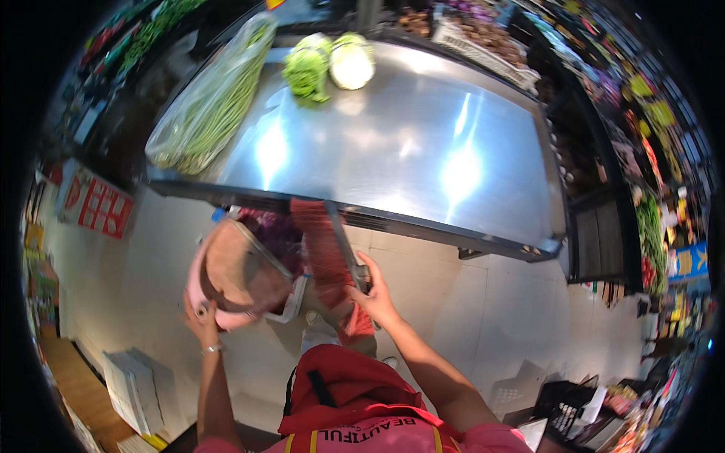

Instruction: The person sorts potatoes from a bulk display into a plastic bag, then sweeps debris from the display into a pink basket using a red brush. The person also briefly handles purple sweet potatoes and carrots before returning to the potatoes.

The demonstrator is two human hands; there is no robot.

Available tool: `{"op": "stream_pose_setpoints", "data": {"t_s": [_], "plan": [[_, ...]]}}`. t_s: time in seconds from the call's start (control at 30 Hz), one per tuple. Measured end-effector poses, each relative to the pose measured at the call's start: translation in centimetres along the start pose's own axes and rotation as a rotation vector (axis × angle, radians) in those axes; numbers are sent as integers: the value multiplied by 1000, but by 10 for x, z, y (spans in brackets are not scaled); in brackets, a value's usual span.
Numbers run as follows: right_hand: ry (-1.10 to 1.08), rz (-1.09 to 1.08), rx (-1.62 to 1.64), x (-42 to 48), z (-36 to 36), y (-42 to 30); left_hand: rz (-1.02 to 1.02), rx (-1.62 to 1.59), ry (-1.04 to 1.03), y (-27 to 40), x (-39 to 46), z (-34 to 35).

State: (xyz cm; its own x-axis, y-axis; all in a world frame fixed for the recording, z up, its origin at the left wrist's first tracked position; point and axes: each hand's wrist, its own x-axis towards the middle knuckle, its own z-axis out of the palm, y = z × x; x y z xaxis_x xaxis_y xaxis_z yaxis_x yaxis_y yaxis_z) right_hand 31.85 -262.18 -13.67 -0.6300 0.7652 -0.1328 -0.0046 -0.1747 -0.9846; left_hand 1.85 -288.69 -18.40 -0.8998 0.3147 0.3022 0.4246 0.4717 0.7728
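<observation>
My left hand [201,317] grips the lower end of a pink dustpan [232,272], whose brownish inner face is turned up. In my right hand [374,291] is the dark holder of a broom head with red bristles [325,255], somewhat blurred. The bristles' far end reaches the near edge of a stainless steel table [368,153]. On the table, a clear bag of long green vegetables [212,107] lies at the left, and two heads of cabbage [352,61] stand side by side at the back.
Under the table's near edge, a white crate [291,303] with purple contents shows partly behind the dustpan. A red and white carton [96,201] stands left, a white foam box [133,390] lower left. Black baskets [566,402] are lower right. Produce racks [651,243] line the right side.
</observation>
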Motion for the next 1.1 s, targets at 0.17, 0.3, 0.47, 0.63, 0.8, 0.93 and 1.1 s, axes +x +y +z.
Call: {"op": "stream_pose_setpoints", "data": {"t_s": [0.17,0.3,0.47,0.63,0.8,0.93,1.1], "plan": [[303,40,326,-112,-154,-37,-837,-728,-459,129,-167,71],[552,-12,414,-187,-253,-89,-921,-725,-900,239,-264,159],[796,-74,87,-255,-372,-115,-596,-978,-1087,395,-363,241],[1018,-137,-491,-293,-504,-121,-458,-1106,-1276,512,-439,323],[1159,53,-948,-305,-625,-151,-454,-1052,-1458,602,-492,427],[1349,74,-901,-336,-736,-169,-534,-1039,-1629,682,-552,518],[1561,68,-600,-347,-858,-166,-604,-964,-1713,777,-577,620]]}}
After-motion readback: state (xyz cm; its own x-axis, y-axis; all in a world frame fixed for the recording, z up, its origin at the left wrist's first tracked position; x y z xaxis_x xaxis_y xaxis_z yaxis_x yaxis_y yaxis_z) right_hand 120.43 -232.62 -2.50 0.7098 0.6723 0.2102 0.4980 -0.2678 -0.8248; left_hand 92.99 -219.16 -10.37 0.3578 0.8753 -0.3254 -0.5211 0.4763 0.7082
